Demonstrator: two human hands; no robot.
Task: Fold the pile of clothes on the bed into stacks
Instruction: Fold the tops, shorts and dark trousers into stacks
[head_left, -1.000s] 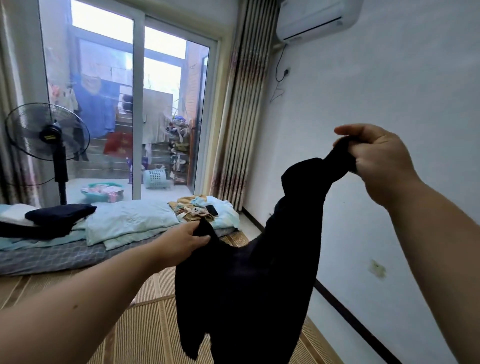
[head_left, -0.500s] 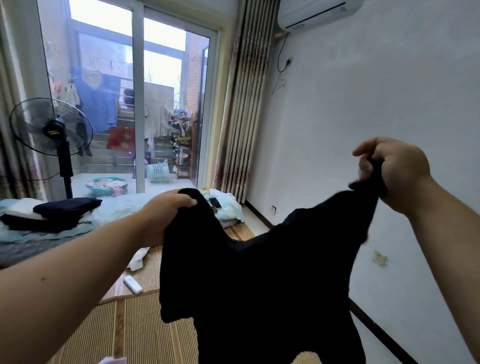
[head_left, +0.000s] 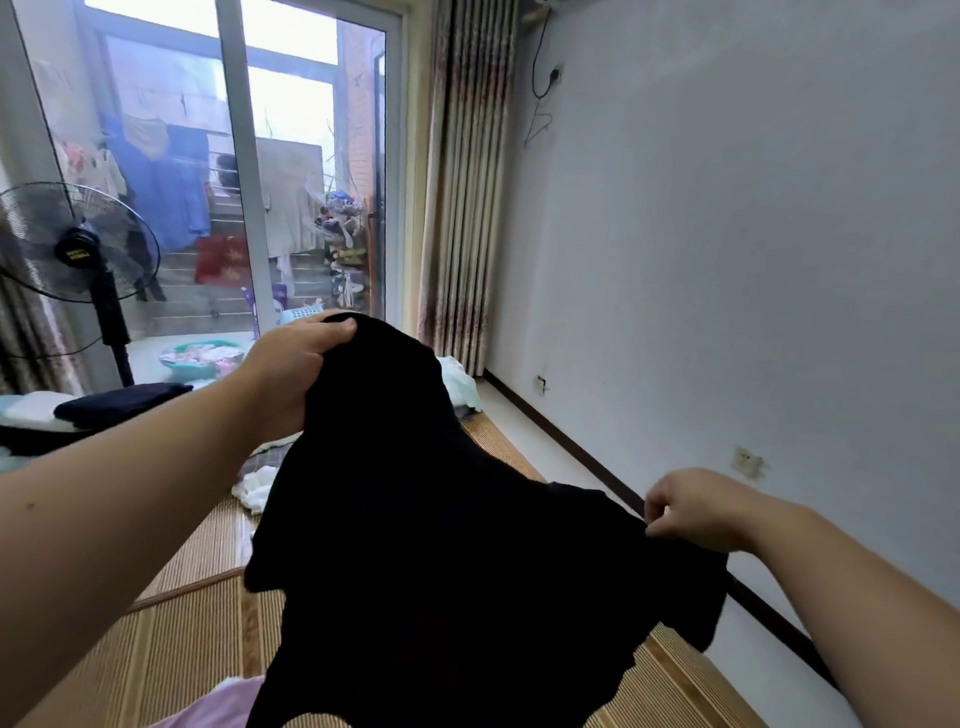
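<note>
Navy folded cloth (head_left: 122, 402) lies flat on pale bedding (head_left: 31, 408) at the far left. I take it for a finished stack, parked well apart from the work so nothing drags across it.

Toward the middle, the left hand (head_left: 291, 371) is raised high, its fingers curled tight round a bunched top corner of the black garment (head_left: 441, 519). The garment hangs in the air between both hands, above the woven mat (head_left: 171, 649), and slants down from left to right. Its lower part runs out of view at the bottom. Holding it up like this probably lets its own weight pull the cloth open, so seams and sleeves can be found before it is laid down.

On the right, lower, the right hand (head_left: 696, 512) pinches the opposite edge between thumb and fingers. That grip looks meant for spreading rather than carrying.

A crumpled white cloth (head_left: 254, 483) and a pink one (head_left: 218, 706) lie on the mat near the garment, apparently unfolded, so folding seems far from done.
</note>
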